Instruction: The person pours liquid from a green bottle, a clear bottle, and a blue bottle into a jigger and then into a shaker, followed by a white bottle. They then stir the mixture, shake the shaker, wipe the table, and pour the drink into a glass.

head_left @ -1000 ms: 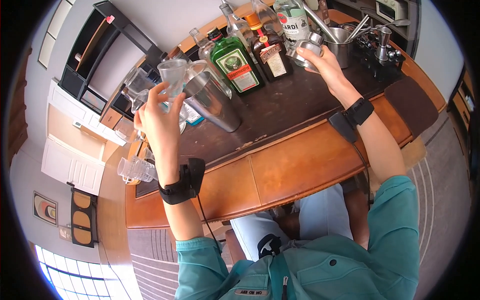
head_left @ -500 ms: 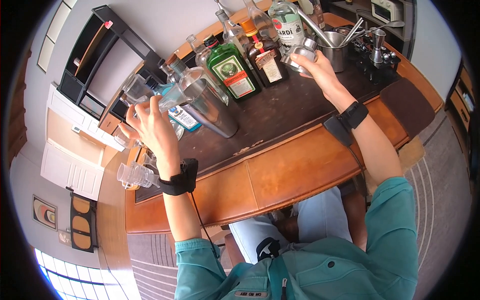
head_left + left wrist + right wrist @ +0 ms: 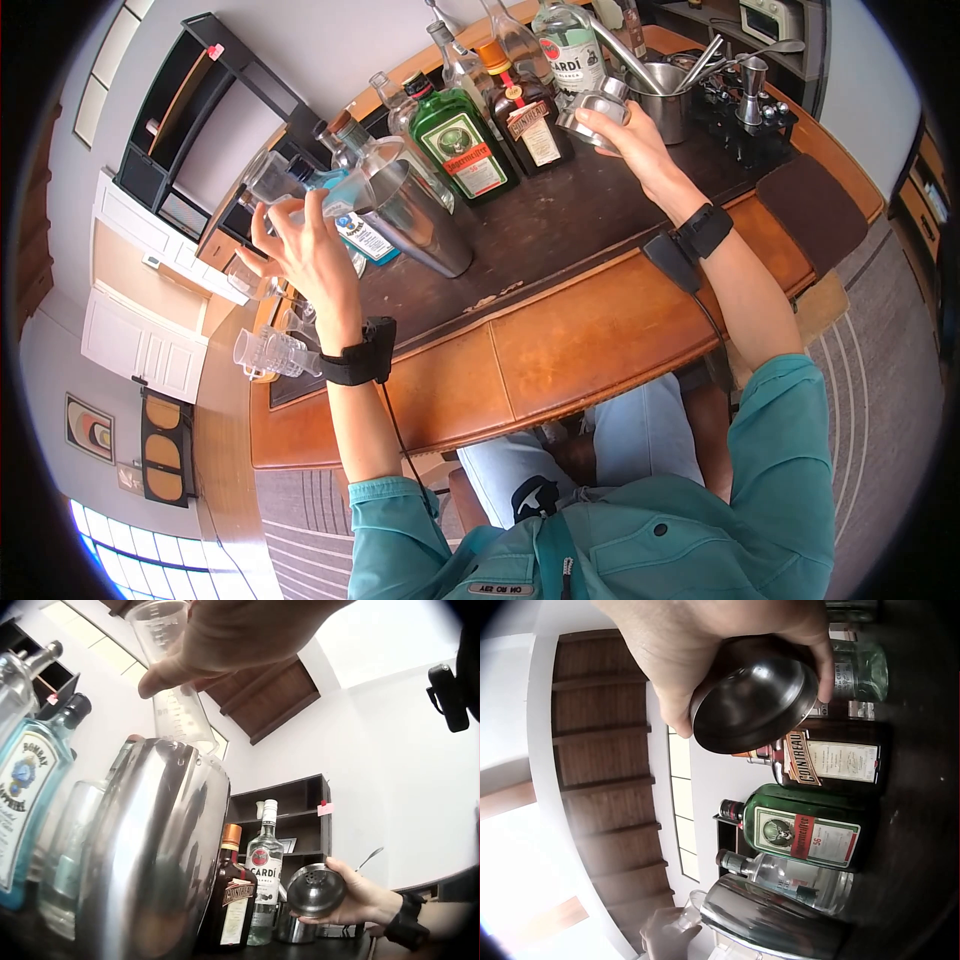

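Note:
In my left hand (image 3: 312, 255) is a clear graduated measuring cup (image 3: 180, 724), gripped between thumb and fingers and tipped. Its lip overlaps the mouth of a tall steel shaker tin (image 3: 420, 225), which stands on the dark table top. My right hand (image 3: 648, 150) holds a steel shaker top (image 3: 598, 118) in the air, right of the tin. The left wrist view shows strainer holes inside that top; its hollow underside also shows in the right wrist view.
Behind the tin stand a green Jägermeister bottle (image 3: 462, 145), a Cointreau bottle (image 3: 537, 125) and a Bacardi bottle (image 3: 570, 60). A blue Bombay Sapphire bottle (image 3: 366, 238) is left of it. Far right are a steel cup (image 3: 668, 108) of bar tools and a jigger (image 3: 751, 95). Glass mugs (image 3: 272, 352) sit at left.
The measuring cup has gone from nearly upright to tipped over the shaker tin as my left hand turned. My right hand still holds the shaker top.

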Demonstrator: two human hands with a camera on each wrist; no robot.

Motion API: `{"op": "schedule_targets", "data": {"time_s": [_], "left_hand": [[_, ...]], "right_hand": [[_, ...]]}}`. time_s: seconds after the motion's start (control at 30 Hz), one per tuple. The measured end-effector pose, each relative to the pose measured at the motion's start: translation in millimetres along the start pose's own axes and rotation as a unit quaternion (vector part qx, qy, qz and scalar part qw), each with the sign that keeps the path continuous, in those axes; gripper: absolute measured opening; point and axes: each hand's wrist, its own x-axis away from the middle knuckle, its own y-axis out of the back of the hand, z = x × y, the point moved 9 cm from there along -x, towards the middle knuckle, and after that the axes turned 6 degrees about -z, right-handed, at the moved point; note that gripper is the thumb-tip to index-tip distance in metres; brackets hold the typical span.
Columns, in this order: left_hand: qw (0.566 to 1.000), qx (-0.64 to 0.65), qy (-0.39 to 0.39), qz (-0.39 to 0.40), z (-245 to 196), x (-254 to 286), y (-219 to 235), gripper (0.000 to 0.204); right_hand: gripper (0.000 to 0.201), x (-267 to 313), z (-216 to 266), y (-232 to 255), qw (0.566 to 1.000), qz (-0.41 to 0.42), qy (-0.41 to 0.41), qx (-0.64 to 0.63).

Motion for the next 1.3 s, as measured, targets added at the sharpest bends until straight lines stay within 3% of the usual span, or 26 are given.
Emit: {"op": "schedule_targets", "data": {"time_s": [0.3,0.37,0.4,0.47,0.5,0.53,0.57,0.6,0.63,0.7,0.73,0.77,0.83,1.03,1.3], "left_hand": [[1.0,-0.006,0.009,0.002,5.5,1.0,-2.5,0.031],[0.996,0.05,0.067,0.023,18.8,4.5,-12.9,0.029],[0.996,0.05,0.067,0.024,24.7,7.1,-21.4,0.029],[0.941,0.212,0.236,0.121,64.4,26.9,-68.3,0.033],[0.941,0.212,0.236,0.121,75.0,30.2,-77.1,0.033],[0.835,0.381,0.341,0.206,80.5,44.6,-102.3,0.035],[0.68,0.527,0.426,0.279,71.7,62.4,-122.7,0.038],[0.532,0.649,0.47,0.274,58.4,73.7,-130.3,0.039],[0.533,0.648,0.47,0.274,53.2,75.8,-124.3,0.039],[0.25,0.717,0.558,0.334,16.3,95.4,-114.9,0.043],[0.197,0.746,0.536,0.344,10.8,103.3,-126.1,0.045],[0.197,0.746,0.536,0.344,11.2,112.7,-135.1,0.045],[0.08,0.757,0.512,0.398,-9.8,125.4,-134.6,0.042],[0.121,0.728,0.55,0.391,-30.7,142.5,-139.2,0.059],[0.059,0.728,0.558,0.392,-68.0,138.5,-131.8,0.053]], "right_hand": [[0.041,-2.3,-3.0,1.6,1.0,0.006,0.001,0.002],[0.06,-2.8,-8.7,-1.8,0.998,0.043,-0.026,0.037],[0.06,-2.2,-8.2,-2.0,0.998,0.043,-0.027,0.037],[0.062,-0.9,-8.7,-2.8,0.998,0.043,-0.036,0.032],[0.062,-1.6,-11.0,-3.5,0.998,0.043,-0.036,0.032],[0.061,-3.4,-14.4,-1.1,0.999,0.021,-0.035,0.023],[0.061,-4.4,-15.8,2.0,0.999,-0.001,-0.033,0.014],[0.061,-4.5,-15.7,2.8,0.999,-0.001,-0.034,0.014],[0.063,-3.6,-14.5,1.7,0.999,0.008,-0.037,0.018],[0.064,-3.1,-14.1,0.4,0.999,0.018,-0.039,0.021],[0.063,-3.3,-14.6,0.2,0.999,0.022,-0.042,0.026],[0.061,-3.6,-15.0,-0.3,0.998,0.025,-0.044,0.031],[0.061,-2.5,-12.5,-0.8,0.998,0.027,-0.042,0.032],[0.064,-3.2,-13.7,0.4,0.999,0.016,-0.042,0.028],[0.065,-1.9,-5.5,2.0,0.999,0.014,-0.029,0.015]]}}
